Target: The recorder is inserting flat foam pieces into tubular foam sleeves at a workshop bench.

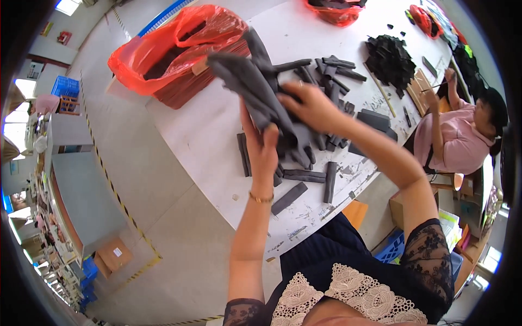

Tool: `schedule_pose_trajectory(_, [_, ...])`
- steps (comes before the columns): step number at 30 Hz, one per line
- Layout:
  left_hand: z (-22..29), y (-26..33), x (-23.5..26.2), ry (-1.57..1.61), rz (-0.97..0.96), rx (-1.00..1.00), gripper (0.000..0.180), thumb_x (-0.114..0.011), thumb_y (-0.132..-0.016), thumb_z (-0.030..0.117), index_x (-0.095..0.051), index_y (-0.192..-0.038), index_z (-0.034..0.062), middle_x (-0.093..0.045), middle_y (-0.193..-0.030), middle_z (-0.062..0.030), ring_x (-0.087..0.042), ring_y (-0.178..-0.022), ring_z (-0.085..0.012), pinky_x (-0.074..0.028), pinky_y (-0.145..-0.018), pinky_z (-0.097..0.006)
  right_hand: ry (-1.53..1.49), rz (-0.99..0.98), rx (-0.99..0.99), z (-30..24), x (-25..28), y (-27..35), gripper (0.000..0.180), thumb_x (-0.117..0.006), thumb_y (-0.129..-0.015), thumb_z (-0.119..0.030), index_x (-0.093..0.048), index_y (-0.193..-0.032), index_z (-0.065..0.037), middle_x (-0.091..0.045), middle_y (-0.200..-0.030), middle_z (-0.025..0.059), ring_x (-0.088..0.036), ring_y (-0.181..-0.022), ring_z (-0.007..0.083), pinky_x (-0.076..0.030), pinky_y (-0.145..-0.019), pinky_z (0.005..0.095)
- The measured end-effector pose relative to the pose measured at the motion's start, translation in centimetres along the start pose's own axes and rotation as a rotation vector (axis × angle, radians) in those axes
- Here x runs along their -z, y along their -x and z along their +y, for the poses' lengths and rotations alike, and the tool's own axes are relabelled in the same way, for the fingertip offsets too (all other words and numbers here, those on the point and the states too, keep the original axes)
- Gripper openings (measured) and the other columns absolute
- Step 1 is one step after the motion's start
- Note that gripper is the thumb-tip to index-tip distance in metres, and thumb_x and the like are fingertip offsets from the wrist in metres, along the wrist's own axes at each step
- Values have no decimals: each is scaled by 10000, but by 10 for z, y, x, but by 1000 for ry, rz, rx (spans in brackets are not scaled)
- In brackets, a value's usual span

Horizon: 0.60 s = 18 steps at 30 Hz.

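Dark grey, limp fabric-like pieces (250, 89) are lifted above the white table, blurred at the far end by motion. My left hand (263, 149), with a bracelet at its wrist, is closed round their near left side, thumb on top. From the right, my right hand (312, 106) grips the same pieces with bent fingers; its fingertips are partly hidden. Under and beyond my hands lies a heap of dark grey rolled strips (340, 70). More flat strips (304, 175) rest near the table's front edge.
A red plastic bag (168, 60) stands open at the far left of the white table (190, 157). Another red bag (337, 15) sits at the back. A black pile of scraps (389, 62) lies right of the heap. At the right, a person in pink (457, 136) works, seated.
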<state>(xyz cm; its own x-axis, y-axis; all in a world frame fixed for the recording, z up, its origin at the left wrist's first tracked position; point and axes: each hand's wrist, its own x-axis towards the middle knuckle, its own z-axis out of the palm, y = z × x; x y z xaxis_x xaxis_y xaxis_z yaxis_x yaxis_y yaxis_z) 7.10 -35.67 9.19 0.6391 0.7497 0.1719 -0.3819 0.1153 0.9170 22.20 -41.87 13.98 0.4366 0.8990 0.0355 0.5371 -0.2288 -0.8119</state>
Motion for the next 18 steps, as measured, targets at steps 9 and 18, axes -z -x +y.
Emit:
schedule_pose_trajectory(9, [-68,115,21,-1041,-187,67,858,-800,-715,319,-383,-1454,190,-324,-1478,-199,-226,-1365,-504,-248,-1086,-586,391,-122,-306,103,-46,112,528,-611,-881,-263,-469,-1337,-39,-515,-1279,207,-515,-1147,416,-457,-944,446])
schedule_pose_trajectory(18, [-21,81,106,-715,57,193,641,-693,-856,160,-412,-1419,40,-356,-1498,-139,-381,-1355,-264,-347,-1077,-412,481,288,-426,291,154,11,725,-589,-856,-595,-477,-1378,-105,-546,-1291,257,-498,-1220,416,-384,-1037,423])
